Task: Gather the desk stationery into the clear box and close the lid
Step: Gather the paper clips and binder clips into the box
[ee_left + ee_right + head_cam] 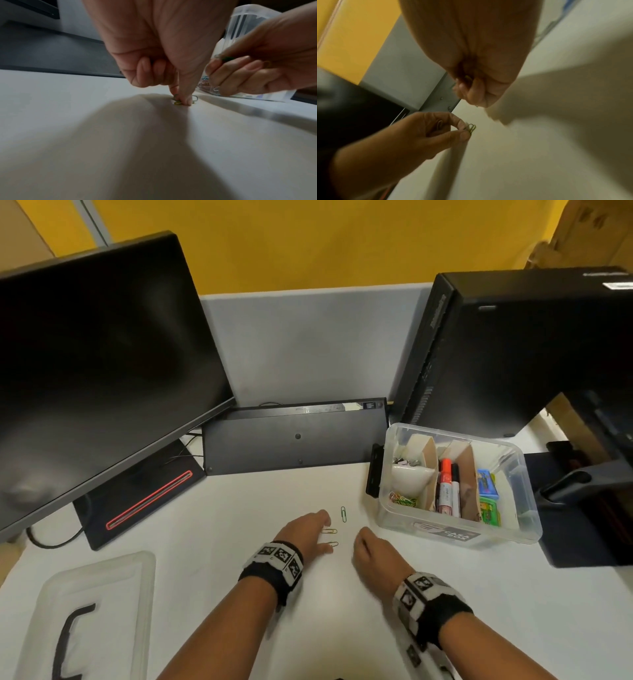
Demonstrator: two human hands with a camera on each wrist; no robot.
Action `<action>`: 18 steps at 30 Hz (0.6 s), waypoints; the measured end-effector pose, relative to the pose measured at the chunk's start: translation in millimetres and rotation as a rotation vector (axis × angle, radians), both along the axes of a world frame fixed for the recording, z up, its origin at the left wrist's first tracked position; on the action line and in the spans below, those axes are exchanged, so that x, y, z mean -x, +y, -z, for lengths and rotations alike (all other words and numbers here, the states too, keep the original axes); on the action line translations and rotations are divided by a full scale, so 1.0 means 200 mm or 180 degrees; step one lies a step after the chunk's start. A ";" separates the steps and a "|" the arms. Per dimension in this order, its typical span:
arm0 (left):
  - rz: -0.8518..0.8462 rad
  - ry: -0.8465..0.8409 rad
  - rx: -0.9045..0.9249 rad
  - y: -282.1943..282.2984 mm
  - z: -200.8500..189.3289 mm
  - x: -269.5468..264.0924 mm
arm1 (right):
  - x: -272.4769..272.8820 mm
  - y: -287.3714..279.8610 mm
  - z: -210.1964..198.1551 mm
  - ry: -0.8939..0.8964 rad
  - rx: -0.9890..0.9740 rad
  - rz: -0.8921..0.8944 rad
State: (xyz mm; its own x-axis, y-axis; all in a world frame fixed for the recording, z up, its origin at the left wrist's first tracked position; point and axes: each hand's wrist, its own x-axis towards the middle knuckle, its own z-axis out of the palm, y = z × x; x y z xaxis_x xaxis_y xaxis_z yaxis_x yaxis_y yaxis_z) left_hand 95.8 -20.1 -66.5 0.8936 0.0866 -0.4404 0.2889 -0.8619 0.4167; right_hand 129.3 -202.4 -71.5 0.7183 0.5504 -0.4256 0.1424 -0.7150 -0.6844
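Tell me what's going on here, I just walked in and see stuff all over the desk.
A person is clearing loose paper clips off the white desk. The left hand pinches a yellow paper clip against the desk; another yellow clip and a green clip lie beside it. The right hand is curled around clips it has picked up. The clear box sits open with markers inside; its lid lies on the desk's left.

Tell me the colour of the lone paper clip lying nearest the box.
Green paper clip; clearest in the head view.
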 end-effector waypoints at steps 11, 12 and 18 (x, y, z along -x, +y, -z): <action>0.0073 0.0074 -0.0204 -0.04 -0.01 0.00 | -0.14 0.18 -0.01 0.0331 -0.0164 0.0615; 0.0000 0.0113 -0.0159 -0.04 -0.01 0.01 | -0.16 0.21 0.00 0.0098 0.0156 0.0461; -0.0285 0.0201 0.0129 0.02 0.02 0.09 | -0.20 0.34 0.04 -0.0145 0.0890 0.0264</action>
